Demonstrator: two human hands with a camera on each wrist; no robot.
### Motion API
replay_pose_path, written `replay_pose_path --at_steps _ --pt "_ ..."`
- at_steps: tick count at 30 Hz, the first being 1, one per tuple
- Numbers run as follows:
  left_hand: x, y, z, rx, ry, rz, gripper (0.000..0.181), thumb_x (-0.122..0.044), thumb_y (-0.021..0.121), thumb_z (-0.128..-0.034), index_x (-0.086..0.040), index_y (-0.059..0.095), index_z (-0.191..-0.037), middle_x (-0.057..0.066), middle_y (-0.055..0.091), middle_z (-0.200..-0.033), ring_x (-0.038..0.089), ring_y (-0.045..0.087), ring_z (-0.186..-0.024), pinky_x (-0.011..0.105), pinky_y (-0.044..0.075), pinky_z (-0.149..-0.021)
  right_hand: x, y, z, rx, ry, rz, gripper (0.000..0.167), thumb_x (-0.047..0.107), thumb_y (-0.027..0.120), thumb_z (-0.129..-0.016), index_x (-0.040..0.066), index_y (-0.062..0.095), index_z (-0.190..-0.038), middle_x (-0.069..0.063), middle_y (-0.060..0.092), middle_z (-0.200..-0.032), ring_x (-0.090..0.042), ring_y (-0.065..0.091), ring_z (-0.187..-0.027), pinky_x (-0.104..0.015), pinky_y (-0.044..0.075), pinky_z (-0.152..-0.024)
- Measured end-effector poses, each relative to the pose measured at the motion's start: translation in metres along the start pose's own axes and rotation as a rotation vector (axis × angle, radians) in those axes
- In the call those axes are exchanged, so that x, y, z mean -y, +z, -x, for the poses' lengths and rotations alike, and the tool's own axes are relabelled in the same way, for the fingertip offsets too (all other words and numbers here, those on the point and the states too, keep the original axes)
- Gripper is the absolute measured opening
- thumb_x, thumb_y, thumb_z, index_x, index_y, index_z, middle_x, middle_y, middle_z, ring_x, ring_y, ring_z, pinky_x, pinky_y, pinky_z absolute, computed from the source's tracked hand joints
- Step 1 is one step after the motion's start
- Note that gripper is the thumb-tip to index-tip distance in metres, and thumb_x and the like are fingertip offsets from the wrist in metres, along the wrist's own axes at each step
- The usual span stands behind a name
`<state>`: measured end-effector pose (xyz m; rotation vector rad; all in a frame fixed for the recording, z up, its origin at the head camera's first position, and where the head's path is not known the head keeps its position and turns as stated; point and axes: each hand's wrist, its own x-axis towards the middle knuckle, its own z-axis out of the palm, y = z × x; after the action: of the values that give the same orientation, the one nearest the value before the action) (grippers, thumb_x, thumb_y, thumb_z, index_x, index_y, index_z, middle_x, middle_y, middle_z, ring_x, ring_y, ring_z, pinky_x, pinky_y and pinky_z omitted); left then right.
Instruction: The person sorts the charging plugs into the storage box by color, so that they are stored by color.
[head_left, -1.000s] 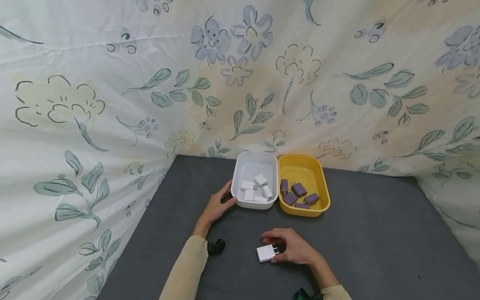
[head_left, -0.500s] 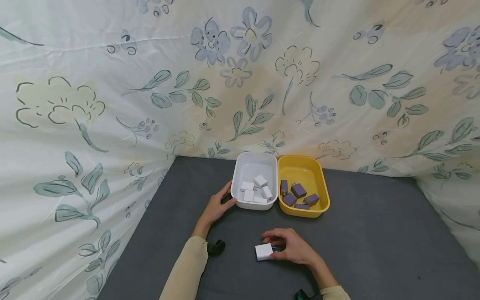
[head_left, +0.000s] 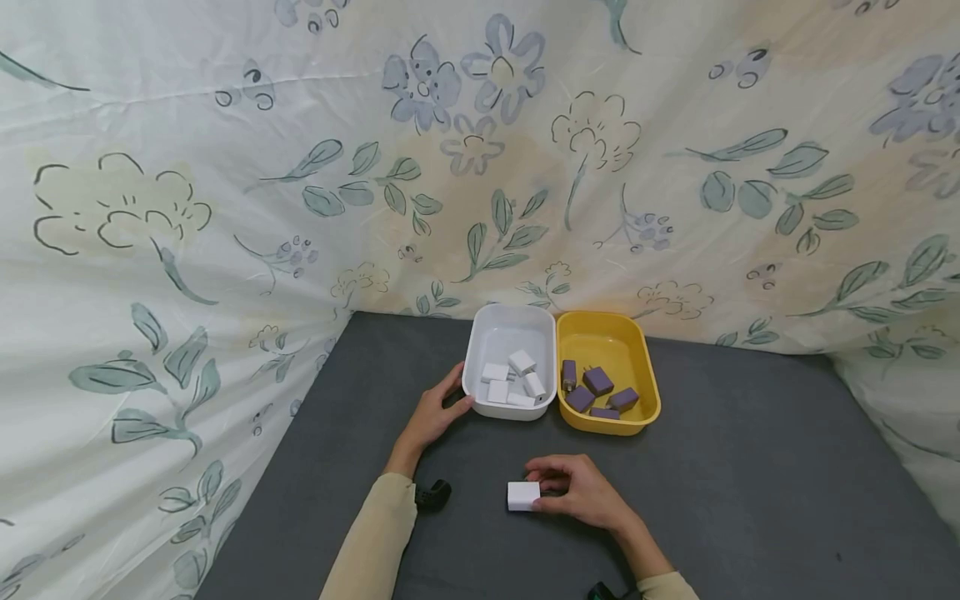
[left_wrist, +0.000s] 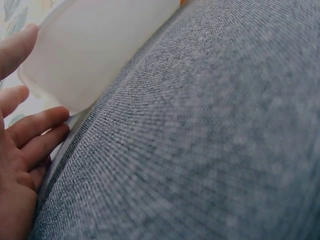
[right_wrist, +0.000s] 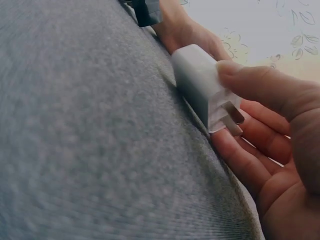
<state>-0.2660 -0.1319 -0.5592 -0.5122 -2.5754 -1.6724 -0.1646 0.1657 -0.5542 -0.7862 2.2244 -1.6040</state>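
A white plug-in charger (head_left: 522, 496) is at the front middle of the table, pinched by my right hand (head_left: 585, 493). In the right wrist view the thumb lies on the edge of the charger (right_wrist: 200, 82), the fingers are at its prong end, and two metal prongs face the palm. My left hand (head_left: 431, 414) rests against the left side of the white bin (head_left: 510, 317). The left wrist view shows its fingers mostly straight, with fingertips at the wall of the bin (left_wrist: 95, 55). Several white chargers (head_left: 497, 391) lie inside that bin.
A yellow bin (head_left: 600, 327) stands against the right side of the white one, with several purple chargers (head_left: 597, 381) in it. Both sit at the back of the dark grey table (head_left: 750, 467). A floral cloth (head_left: 480, 233) hangs behind and to the left.
In my right hand the white charger has turned and shifted slightly left; its prongs no longer show in the head view. The left hand and both bins stay put.
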Motion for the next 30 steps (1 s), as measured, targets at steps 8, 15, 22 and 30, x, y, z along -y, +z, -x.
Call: replay_pose_path --at_steps 8,15,22,30 --pt "0.0 -0.001 0.0 0.003 -0.008 0.021 0.07 -0.032 0.067 -0.0927 -0.027 0.032 -0.153 0.002 0.056 -0.142 0.023 0.044 -0.14 0.053 0.029 -0.116 0.003 0.003 -0.002 -0.099 -0.036 -0.014 0.048 0.016 0.083 -0.077 -0.001 0.065 -0.118 -0.017 0.071 -0.108 -0.009 0.069 -0.095 -0.027 0.057 -0.081" --pt "-0.013 -0.002 0.003 0.001 0.007 0.018 0.069 -0.022 0.066 -0.0937 -0.017 0.032 -0.153 0.013 0.055 -0.143 0.03 0.043 -0.139 0.056 0.029 -0.114 0.011 0.01 -0.007 -0.23 -0.084 0.043 0.048 0.006 0.083 -0.075 -0.005 0.065 -0.118 -0.019 0.071 -0.107 -0.023 0.07 -0.094 -0.034 0.058 -0.081" --pt "-0.039 -0.011 0.009 0.057 -0.008 -0.011 0.067 -0.018 0.062 -0.0959 -0.006 0.029 -0.153 0.02 0.049 -0.145 0.034 0.041 -0.14 0.056 0.029 -0.114 0.048 0.015 -0.013 -0.382 -0.098 0.045 0.042 -0.005 0.081 -0.072 -0.008 0.066 -0.111 -0.027 0.07 -0.104 -0.039 0.069 -0.093 -0.043 0.057 -0.08" --pt "-0.042 -0.013 0.01 0.074 -0.022 -0.029 0.07 -0.023 0.062 -0.0962 -0.008 0.027 -0.154 0.017 0.047 -0.148 0.031 0.04 -0.141 0.054 0.028 -0.116 0.055 0.019 -0.026 -0.51 -0.058 0.043 0.042 -0.002 0.081 -0.074 -0.006 0.067 -0.113 -0.024 0.071 -0.107 -0.037 0.07 -0.096 -0.039 0.057 -0.082"
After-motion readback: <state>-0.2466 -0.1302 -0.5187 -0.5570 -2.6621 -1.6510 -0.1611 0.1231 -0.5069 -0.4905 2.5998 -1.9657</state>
